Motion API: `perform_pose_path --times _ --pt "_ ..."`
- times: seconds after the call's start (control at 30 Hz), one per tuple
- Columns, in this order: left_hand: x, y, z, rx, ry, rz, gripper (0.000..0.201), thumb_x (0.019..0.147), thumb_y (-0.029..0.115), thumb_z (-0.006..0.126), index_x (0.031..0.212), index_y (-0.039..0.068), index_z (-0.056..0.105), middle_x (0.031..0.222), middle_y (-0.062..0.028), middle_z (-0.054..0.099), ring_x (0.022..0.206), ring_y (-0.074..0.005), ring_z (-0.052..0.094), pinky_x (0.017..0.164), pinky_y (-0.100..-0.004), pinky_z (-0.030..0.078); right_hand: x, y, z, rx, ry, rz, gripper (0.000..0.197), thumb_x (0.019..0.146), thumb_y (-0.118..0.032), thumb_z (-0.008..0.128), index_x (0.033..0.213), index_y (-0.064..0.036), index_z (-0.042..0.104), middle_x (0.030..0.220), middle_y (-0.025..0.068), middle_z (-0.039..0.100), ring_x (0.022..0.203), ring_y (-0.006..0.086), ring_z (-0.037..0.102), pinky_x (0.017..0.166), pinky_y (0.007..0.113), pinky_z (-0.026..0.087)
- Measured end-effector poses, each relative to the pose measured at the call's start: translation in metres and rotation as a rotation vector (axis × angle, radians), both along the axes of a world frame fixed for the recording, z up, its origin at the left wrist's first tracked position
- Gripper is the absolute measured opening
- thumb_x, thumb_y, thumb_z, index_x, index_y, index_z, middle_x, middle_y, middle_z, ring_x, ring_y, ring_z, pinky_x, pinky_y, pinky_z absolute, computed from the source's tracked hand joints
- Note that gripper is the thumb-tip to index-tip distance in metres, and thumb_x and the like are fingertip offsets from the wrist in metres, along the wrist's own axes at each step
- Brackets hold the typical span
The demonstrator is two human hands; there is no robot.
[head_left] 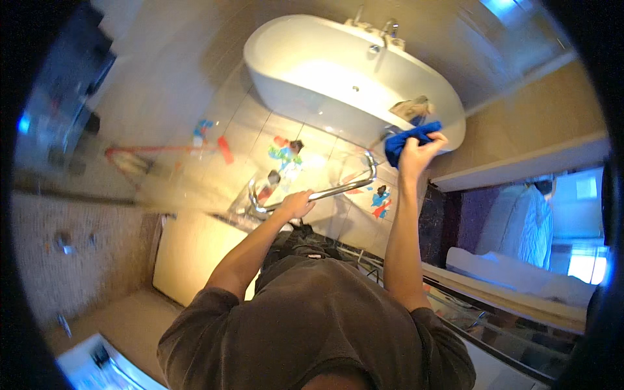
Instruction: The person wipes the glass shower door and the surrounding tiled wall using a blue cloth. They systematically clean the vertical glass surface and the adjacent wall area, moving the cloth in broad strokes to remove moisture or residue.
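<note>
My left hand (pixel 296 205) is closed around a chrome bar handle (pixel 344 188) fixed to a glass panel in front of me. Up to the right, my right hand (pixel 421 155) grips a bunched blue cloth (pixel 406 140) and holds it against the glass, near the upper end of the handle. Both forearms reach up from my dark grey shirt at the bottom of the view.
Beyond the glass stands a white freestanding bathtub (pixel 292 78) with taps (pixel 389 29) and a crumpled rag (pixel 413 107) on its rim. Small colourful items (pixel 286 155) and a red-handled tool (pixel 162 149) lie on the tiled floor. A bed (pixel 520 227) shows at right.
</note>
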State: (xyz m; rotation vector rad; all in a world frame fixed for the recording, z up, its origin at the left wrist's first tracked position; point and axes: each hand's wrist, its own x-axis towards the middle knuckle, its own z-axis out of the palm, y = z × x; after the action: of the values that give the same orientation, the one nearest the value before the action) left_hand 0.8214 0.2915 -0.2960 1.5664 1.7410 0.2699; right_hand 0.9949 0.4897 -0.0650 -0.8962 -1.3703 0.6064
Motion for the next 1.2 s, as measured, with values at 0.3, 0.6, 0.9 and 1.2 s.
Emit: perform_pose_path --times 0.3,0.6,0.9,1.2 --pt "-0.017 0.058 -0.032 0.021 -0.116 0.005 0.041 0.091 0.034 0.051 0.115 0.001 0.043 0.096 -0.0289 0.062 0.091 -0.0459 0.059 0.079 -0.0502 0.047 -0.014 0.045 0.022 -0.259 -0.174 0.193 0.031 0.068 0.003 0.053 0.094 -0.0036 0.035 0.085 0.0142 0.040 0.080 0.0243 0.045 0.075 0.035 0.041" --pt "-0.044 0.038 -0.080 0.005 0.016 0.085 0.037 0.094 0.035 0.048 0.109 0.001 0.047 0.099 -0.0283 0.057 0.097 -0.0465 0.053 0.080 -0.0506 0.043 0.019 0.098 0.017 -0.256 -0.098 0.876 0.027 0.073 -0.002 0.058 0.098 -0.0049 0.049 0.094 0.0079 0.049 0.089 0.0191 0.048 0.084 0.035 0.042" --pt "0.089 0.105 0.001 -0.248 0.276 0.527 0.055 0.088 0.041 0.054 0.136 0.019 0.039 0.131 -0.0114 0.051 0.118 -0.0311 0.050 0.093 -0.0552 0.037 -0.032 0.235 0.042 0.278 0.088 1.793 0.085 0.063 -0.045 0.081 0.126 -0.0030 0.042 0.115 0.0184 0.048 0.102 0.0282 0.054 0.085 0.037 0.045" --pt "0.121 0.255 -0.017 -0.108 0.412 1.006 0.064 0.066 0.049 0.067 0.111 0.004 0.056 0.101 -0.0140 0.064 0.108 -0.0298 0.056 0.099 -0.0454 0.034 -0.083 0.269 0.037 0.134 -0.251 2.084 0.029 0.072 -0.024 0.071 0.080 -0.0024 0.053 0.082 0.0121 0.059 0.075 0.0229 0.056 0.070 0.034 0.045"
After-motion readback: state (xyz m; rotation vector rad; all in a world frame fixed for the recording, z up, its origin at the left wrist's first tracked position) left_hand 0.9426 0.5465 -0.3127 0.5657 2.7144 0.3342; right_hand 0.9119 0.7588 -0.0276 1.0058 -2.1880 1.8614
